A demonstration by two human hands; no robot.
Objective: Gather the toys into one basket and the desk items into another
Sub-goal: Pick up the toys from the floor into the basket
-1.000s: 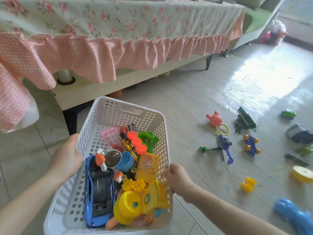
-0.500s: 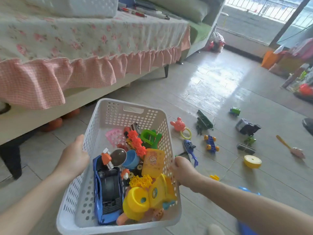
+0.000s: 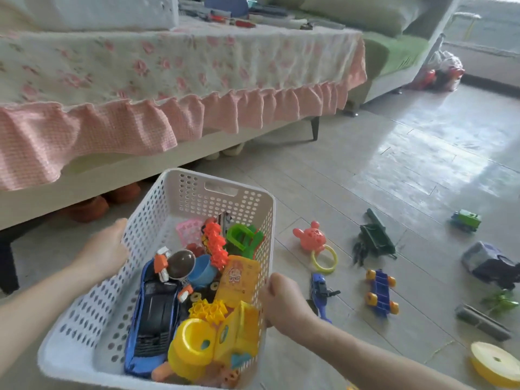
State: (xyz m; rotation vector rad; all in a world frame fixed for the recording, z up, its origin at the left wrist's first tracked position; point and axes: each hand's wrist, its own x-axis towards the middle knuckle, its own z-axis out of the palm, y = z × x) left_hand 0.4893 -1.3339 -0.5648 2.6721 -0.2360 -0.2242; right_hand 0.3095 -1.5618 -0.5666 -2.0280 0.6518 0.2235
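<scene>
White perforated basket (image 3: 197, 190), holding a blue car (image 3: 153, 319) among other toys, was gripped at its left rim by the left hand (image 3: 102, 249) and at its right rim by the right hand (image 3: 284, 299); a pink rattle (image 3: 309, 237) lay on the floor (image 3: 351, 178) near its right wall

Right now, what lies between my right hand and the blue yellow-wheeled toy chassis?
Head view: a dark blue plastic toy aircraft lies between the right hand and the blue yellow-wheeled toy chassis.
</scene>
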